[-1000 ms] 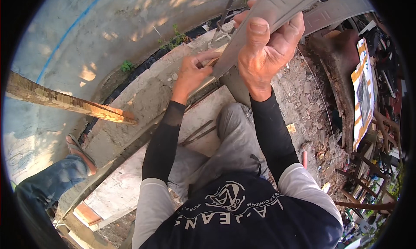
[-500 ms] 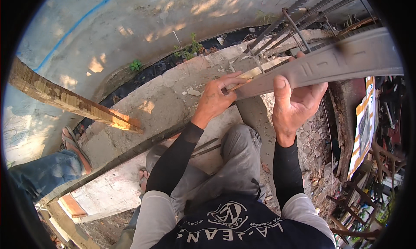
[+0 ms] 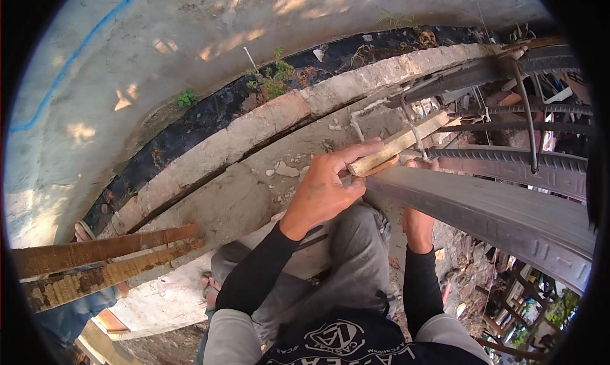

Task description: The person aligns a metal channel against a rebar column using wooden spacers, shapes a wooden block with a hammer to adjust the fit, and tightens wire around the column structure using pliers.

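Note:
My left hand [image 3: 327, 187] is closed on the near end of a short, pale wood strip [image 3: 400, 142], with the fingers on top and the thumb beneath. A thinner orange-brown sliver of wood [image 3: 382, 166] lies under that strip. The strip runs beside a thin bent steel tie among the rebar. My right hand [image 3: 418, 228] grips a long grey metal channel [image 3: 489, 206] from behind and below. Its fingertips show over the channel's upper edge, while the channel hides the palm. The channel's near end reaches close to my left fingers.
Ribbed rebar [image 3: 508, 154] with a steel stirrup [image 3: 526, 111] juts in at the right. A concrete ledge [image 3: 241, 187] runs beside the painted wall [image 3: 210, 22]. Rough timbers [image 3: 108, 254] rise at the left, near another person's jeans-clad leg [image 3: 82, 311]. Rubble lies below right.
The view has shifted. The channel now slants down toward the right, and my right hand has gone from its front face to behind it. More of the wood strip shows by my left hand.

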`<state>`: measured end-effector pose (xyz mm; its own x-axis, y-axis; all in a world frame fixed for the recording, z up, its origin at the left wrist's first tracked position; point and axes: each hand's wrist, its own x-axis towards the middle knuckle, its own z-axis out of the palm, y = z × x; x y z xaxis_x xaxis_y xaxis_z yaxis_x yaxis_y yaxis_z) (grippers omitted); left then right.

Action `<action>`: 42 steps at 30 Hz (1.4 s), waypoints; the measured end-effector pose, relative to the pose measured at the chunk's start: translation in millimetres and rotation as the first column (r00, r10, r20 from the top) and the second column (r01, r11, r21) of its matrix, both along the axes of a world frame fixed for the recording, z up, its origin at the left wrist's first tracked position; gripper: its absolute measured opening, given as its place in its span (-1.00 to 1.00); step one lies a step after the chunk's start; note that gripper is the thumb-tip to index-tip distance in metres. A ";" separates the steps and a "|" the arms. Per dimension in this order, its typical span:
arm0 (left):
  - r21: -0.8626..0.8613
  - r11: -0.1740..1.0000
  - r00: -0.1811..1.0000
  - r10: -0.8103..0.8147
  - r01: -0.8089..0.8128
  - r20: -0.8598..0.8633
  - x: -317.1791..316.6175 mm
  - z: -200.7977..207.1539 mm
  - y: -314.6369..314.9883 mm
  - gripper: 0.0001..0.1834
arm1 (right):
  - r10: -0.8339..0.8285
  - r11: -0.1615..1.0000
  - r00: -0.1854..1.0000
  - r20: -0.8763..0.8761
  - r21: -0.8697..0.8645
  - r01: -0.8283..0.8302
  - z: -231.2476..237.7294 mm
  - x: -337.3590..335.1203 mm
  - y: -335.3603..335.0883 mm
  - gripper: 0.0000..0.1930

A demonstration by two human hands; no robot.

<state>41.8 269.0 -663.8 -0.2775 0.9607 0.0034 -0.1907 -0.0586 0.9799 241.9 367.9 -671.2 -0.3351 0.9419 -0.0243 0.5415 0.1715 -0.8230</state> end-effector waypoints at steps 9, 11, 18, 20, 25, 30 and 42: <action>-0.116 0.987 0.993 -0.110 0.115 0.044 -17.7 11.4 2.3 -0.42 | 0.158 0.982 0.985 0.065 0.090 -0.164 5.4 0.0 1.4 -0.53; -0.012 0.997 0.997 -0.079 0.079 0.012 -18.1 14.2 3.0 -0.44 | 0.146 0.914 0.977 0.158 0.357 -0.194 2.4 -9.1 -7.8 -0.52; -0.191 0.970 0.987 -0.159 0.152 -0.021 -12.7 21.2 10.8 -0.43 | 0.014 0.965 0.933 -0.359 -0.238 -0.106 32.8 -14.0 -36.0 -0.35; -0.246 0.953 0.979 -0.195 0.177 -0.050 -10.7 15.2 10.3 -0.42 | 0.016 0.958 0.919 -0.394 -0.257 -0.127 22.3 -8.8 -39.7 -0.35; -0.207 0.977 0.903 0.051 0.042 0.426 -14.9 -16.3 2.3 -0.36 | 0.017 0.954 0.919 -0.393 -0.268 -0.132 11.6 -7.4 -53.8 -0.40; -0.186 0.977 0.876 0.003 0.100 0.483 0.9 2.3 9.4 -0.35 | 0.071 0.996 0.955 -0.289 -0.036 -0.085 20.6 3.5 -13.5 -0.38; -0.239 0.970 0.920 0.140 -0.052 0.365 1.8 -10.0 -7.6 -0.55 | 0.205 0.964 0.917 -0.341 -0.090 -0.249 -14.0 45.1 -89.8 -0.42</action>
<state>43.5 261.4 -673.8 -0.3069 0.8934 -0.3282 -0.5520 0.1138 0.8260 287.0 278.1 -685.2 -0.5498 0.8353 0.0068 0.1990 0.1388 -0.9701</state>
